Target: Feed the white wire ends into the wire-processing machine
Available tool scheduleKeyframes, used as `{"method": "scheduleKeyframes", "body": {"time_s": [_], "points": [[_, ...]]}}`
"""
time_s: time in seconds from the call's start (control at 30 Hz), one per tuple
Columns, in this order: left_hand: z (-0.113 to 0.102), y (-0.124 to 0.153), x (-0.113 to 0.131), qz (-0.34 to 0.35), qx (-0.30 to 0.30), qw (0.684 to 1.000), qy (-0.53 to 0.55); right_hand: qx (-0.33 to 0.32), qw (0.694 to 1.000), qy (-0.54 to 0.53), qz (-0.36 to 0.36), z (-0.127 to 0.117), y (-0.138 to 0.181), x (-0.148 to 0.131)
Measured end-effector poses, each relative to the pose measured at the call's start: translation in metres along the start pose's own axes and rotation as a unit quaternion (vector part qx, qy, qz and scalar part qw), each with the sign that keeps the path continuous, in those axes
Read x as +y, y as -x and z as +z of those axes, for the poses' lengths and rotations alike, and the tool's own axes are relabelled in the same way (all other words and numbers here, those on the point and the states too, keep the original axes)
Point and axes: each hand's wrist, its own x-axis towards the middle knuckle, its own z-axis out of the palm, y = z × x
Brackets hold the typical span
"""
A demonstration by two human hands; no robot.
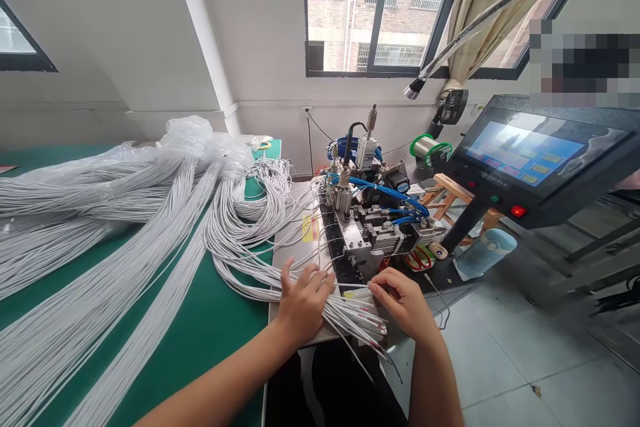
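Observation:
My left hand (pixel 303 300) lies over a bundle of thin white wires (pixel 350 317) at the front edge of a metal plate (pixel 295 240), fingers curled down on the bundle. To its right, my right hand (pixel 403 297) pinches the stripped ends of a few of those wires, just in front of a small pneumatic machine (pixel 370 220) with blue hoses. The wire ends fan out between both hands and hang over the bench edge.
Long bunches of white wires (pixel 125 240) spread across the green bench (pixel 210 327) at left, with clear plastic bags behind them. A touchscreen control box (pixel 530 160) with a red button stands right. Red-handled scissors (pixel 420 258), a wire spool (pixel 427 145) and a lamp arm (pixel 480 20) are nearby.

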Motion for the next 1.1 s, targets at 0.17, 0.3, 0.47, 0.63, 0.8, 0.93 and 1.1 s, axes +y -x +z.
{"method": "scheduleKeyframes", "body": {"time_s": [0.17,0.3,0.47,0.63,0.8,0.93,1.1], "points": [[-0.003,0.001,0.001,-0.013,0.030,0.999,-0.002,0.039,0.999,-0.019,0.020,0.004,-0.006,0.005],[-0.002,0.003,-0.003,0.018,0.044,0.999,0.026,0.034,0.997,-0.064,0.036,0.006,-0.008,0.010],[-0.002,0.004,-0.006,0.066,0.031,0.996,0.042,0.058,0.980,-0.177,0.073,0.017,-0.014,0.013],[0.003,0.006,-0.008,0.069,0.010,0.997,0.030,0.053,0.967,-0.231,0.095,0.023,-0.016,0.015],[0.003,0.006,-0.007,0.051,-0.009,0.998,0.042,0.093,0.983,-0.132,0.091,0.019,-0.015,0.025],[0.000,0.002,-0.004,0.041,-0.002,0.998,0.039,0.101,0.993,-0.025,0.049,0.020,-0.017,0.033],[0.000,0.001,-0.002,0.029,0.006,0.999,0.018,0.071,0.996,-0.043,0.039,0.027,-0.025,0.040]]}}
